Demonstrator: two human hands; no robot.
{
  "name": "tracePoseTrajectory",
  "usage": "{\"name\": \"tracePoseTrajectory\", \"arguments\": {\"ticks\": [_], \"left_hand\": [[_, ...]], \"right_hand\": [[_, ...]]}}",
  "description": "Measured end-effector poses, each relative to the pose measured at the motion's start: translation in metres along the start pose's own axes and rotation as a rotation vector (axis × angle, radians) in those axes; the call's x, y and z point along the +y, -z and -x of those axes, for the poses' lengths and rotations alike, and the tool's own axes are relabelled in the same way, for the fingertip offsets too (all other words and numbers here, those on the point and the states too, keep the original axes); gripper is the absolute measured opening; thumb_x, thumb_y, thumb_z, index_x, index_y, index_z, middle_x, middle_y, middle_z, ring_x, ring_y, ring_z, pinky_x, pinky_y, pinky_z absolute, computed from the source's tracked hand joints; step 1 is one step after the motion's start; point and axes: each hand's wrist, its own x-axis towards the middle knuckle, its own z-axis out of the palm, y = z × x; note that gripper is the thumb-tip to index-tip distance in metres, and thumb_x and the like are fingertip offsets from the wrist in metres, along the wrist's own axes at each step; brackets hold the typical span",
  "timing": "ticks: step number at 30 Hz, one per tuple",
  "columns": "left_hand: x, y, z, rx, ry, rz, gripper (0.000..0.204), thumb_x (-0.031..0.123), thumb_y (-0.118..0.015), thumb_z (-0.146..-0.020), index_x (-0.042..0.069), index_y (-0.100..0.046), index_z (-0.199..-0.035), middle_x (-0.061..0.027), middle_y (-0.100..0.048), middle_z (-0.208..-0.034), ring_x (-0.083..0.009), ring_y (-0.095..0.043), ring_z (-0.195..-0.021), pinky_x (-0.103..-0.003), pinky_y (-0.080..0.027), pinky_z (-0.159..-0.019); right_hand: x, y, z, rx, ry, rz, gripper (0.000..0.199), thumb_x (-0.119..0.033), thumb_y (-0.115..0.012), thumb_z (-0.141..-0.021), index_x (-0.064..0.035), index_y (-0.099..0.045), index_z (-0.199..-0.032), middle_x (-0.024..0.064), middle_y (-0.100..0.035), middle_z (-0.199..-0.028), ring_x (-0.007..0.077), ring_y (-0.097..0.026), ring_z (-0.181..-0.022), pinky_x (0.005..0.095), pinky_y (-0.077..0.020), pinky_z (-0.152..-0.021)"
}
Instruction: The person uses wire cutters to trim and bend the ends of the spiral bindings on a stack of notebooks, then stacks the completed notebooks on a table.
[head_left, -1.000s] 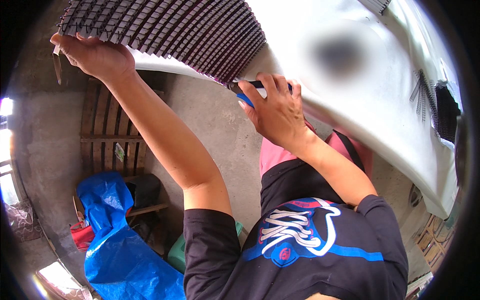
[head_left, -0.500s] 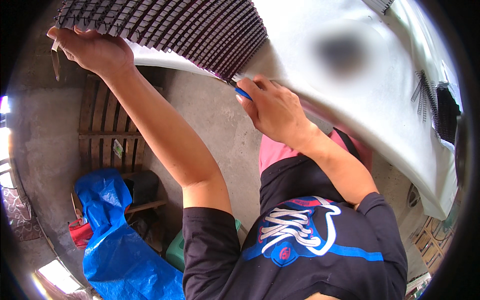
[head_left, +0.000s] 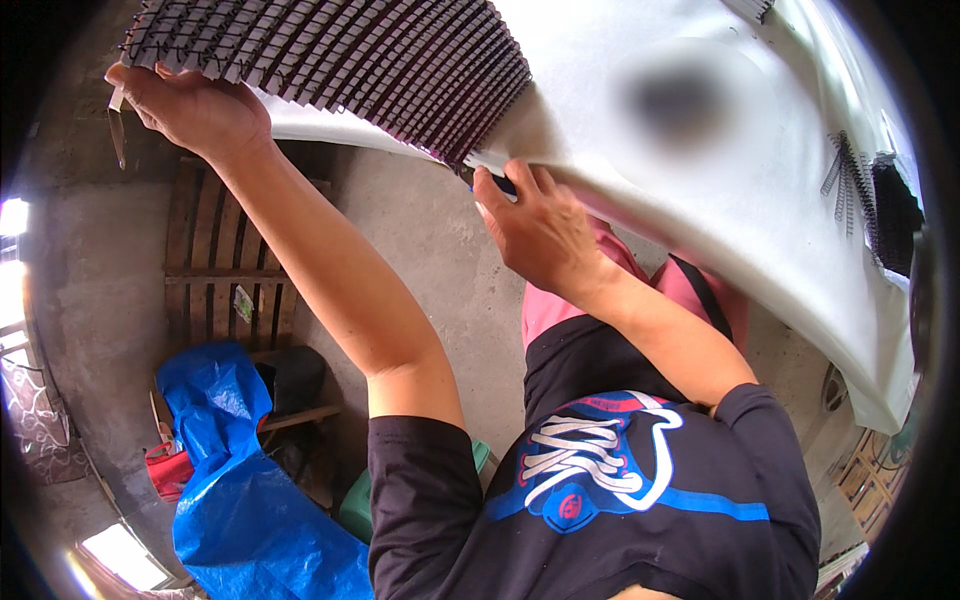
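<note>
A long row of tightly packed pages or booklets (head_left: 330,60), bound with dark wire loops, spans the upper left of the head view, over a white-covered table. My left hand (head_left: 205,110) is closed on its left end, with several fingers hidden beneath. A narrow strip (head_left: 118,135) hangs beside that thumb. At the row's near right corner, my right hand (head_left: 545,225) is closed, thumb and forefinger pinching a small dark blue thing (head_left: 507,186). Most of this thing is hidden by the fingers, so its kind is unclear.
White sheeting (head_left: 600,60) drapes over the table edge. Loose black wire combs (head_left: 842,180) lie at right, beside a black bundle (head_left: 897,215). A blurred dark patch sits above the sheeting. Lower left are a wooden pallet (head_left: 220,277), blue tarp (head_left: 215,400) and red bag (head_left: 168,468).
My right hand has turned slightly and sunk a little, so less of the blue thing shows. My left hand keeps its hold on the row, and the whole view has shifted a little.
</note>
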Motion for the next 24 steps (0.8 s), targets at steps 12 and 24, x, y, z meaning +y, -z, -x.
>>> {"name": "tracePoseTrajectory", "arguments": {"ticks": [12, 24], "left_hand": [[-0.001, -0.003, 0.0, 0.016, 0.039, 0.087, 0.055, 0.051, -0.033, -0.093, 0.004, -0.047, -0.12, -0.0129, -0.051, -0.12, -0.0277, -0.05, -0.112, -0.044, -0.039, -0.099], [-0.004, 0.002, -0.003, -0.003, -0.028, 0.014, 0.06, 0.05, -0.025, -0.094, 0.002, -0.043, -0.126, -0.0182, -0.046, -0.127, -0.0332, -0.047, -0.118, -0.048, -0.038, -0.103]], "right_hand": [[0.01, 0.027, -0.021, -0.377, -0.501, -0.873, 0.024, -0.027, -0.054, -0.087, -0.0095, -0.051, -0.103, 0.0103, -0.054, -0.08, 0.0261, -0.055, -0.067, 0.0393, -0.0467, -0.066], [0.002, 0.022, 0.004, 0.101, -0.01, 0.201, 0.034, -0.027, -0.058, -0.082, -0.0198, -0.051, -0.114, 0.0084, -0.046, -0.106, 0.0265, -0.045, -0.102, 0.0527, -0.0304, -0.084]]}}
